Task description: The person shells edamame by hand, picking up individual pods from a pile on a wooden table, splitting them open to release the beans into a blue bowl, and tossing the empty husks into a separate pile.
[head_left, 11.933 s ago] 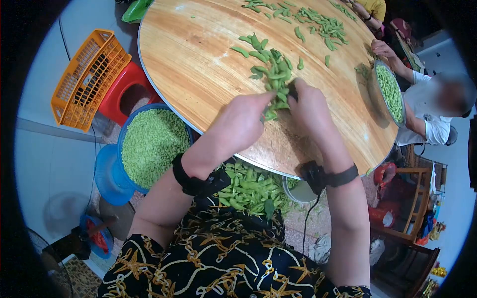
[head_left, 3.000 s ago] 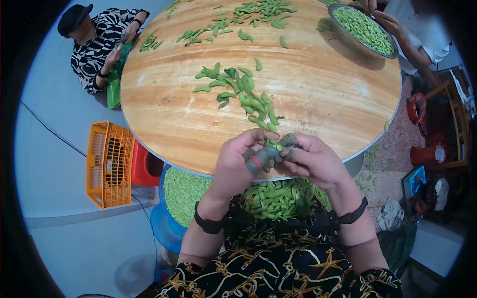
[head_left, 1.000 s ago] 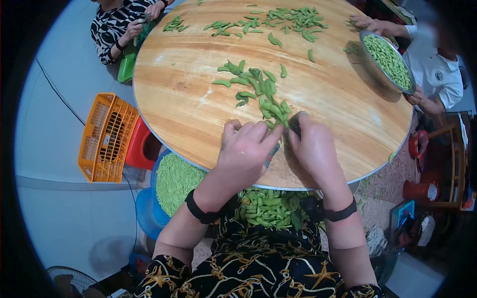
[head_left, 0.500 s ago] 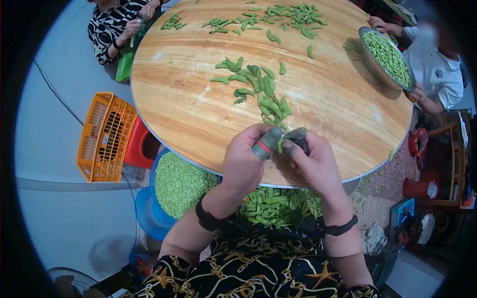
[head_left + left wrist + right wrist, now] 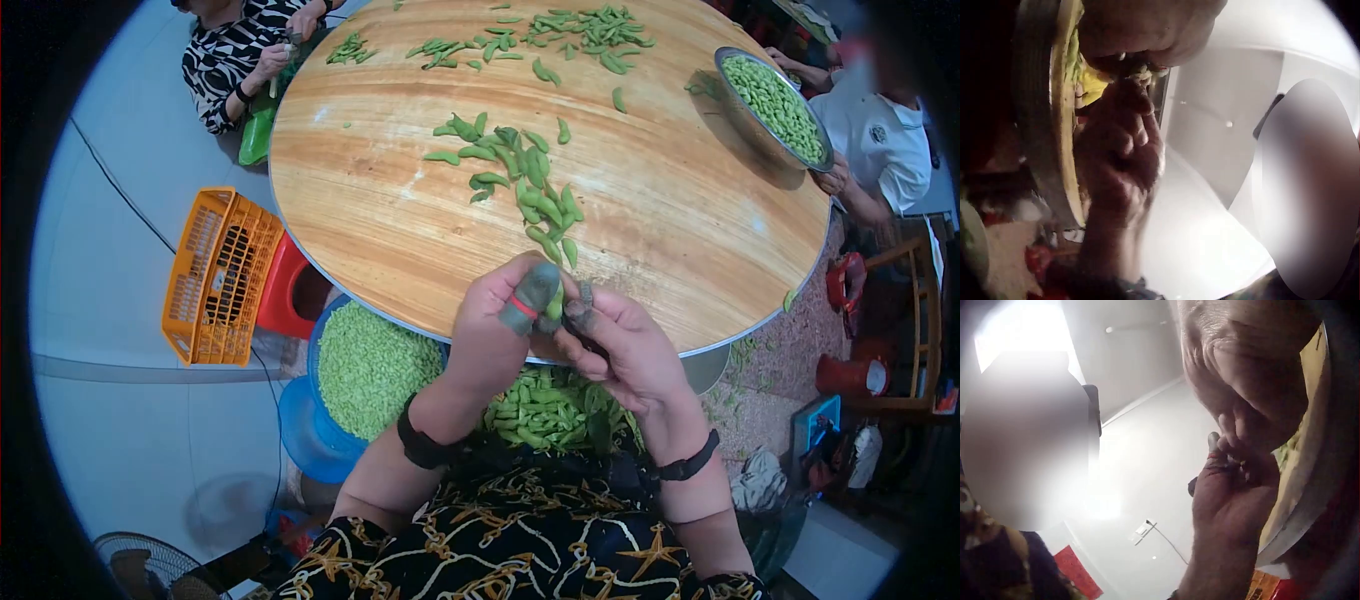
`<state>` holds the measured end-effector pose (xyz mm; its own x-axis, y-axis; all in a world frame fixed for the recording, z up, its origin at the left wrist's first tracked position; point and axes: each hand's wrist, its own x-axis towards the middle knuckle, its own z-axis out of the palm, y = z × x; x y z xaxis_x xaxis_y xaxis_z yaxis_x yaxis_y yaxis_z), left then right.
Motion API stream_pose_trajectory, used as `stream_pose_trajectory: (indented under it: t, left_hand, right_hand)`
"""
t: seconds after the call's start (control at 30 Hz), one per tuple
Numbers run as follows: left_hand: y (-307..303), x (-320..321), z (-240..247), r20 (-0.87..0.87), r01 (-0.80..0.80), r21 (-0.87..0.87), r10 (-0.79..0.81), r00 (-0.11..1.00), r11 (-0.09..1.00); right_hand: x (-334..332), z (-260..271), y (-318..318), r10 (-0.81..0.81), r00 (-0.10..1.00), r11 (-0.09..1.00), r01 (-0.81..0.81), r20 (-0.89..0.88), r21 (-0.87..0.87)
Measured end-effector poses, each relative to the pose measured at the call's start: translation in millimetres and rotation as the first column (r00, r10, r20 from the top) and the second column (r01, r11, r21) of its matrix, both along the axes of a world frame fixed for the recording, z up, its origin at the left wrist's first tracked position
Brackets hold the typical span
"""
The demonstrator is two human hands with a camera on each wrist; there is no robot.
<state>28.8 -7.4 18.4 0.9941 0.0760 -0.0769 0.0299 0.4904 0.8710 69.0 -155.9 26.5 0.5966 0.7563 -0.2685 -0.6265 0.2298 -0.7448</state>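
Note:
In the head view a green edamame pod (image 5: 555, 303) is between my two hands, above the near edge of the round wooden table (image 5: 400, 270). My left hand (image 5: 490, 330) grips it under a thumb wearing a grey-green cover with a red band. My right hand (image 5: 632, 345) pinches at the pod's other side with dark-covered fingertips. A loose pile of pods (image 5: 540, 205) with some leaves lies just beyond. Both wrist views show the hands meeting, my left hand (image 5: 1229, 494) and my right hand (image 5: 1122, 140), with the pod mostly hidden by fingers.
Below the table edge lie more pods (image 5: 540, 410) at my lap. A blue basin (image 5: 313, 350) of shelled beans (image 5: 375, 370) stands left, near a red stool (image 5: 280, 290) and orange crate (image 5: 220, 275). A metal bowl (image 5: 735, 100) of beans and two other people are across the table.
A second ago both hands were down at the pile's near end. They have since drawn back toward the table edge with a pod between them. The person at right has shifted a hand.

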Motion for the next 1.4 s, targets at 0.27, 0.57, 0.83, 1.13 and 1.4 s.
stream_pose_trajectory:
  t: [0.27, 0.57, 0.83, 1.13, 1.4]
  left_hand:
    - [-7, -2, 1, 0.008, 0.011, 0.081, -0.011, 1.000, 0.997]
    - [18, 0, 1, -0.056, 0.132, 0.239, -0.122, 0.991, 0.962]
    - [18, -5, 20, 0.192, -0.067, 0.878, -0.221, 0.956, 0.474]
    - [50, -2, -3, 0.334, -0.247, 0.770, -0.043, 0.941, 0.589]
    - [81, 32, 2, 0.039, -0.054, 0.927, 0.049, 0.998, 0.372]
  right_hand:
    - [-5, -11, 3, -0.101, 0.912, 0.955, 0.201, 0.398, -0.219]
    - [-1, -9, -4, -0.074, 0.879, 0.931, 0.230, 0.471, -0.284]
    - [3, -5, -1, -0.110, 0.816, 0.926, 0.291, 0.568, -0.239]
    - [19, -9, -3, 0.129, 0.983, 0.991, -0.132, 0.130, 0.011]
    - [44, -11, 24, 0.486, 0.218, 0.543, 0.683, 0.846, -0.488]
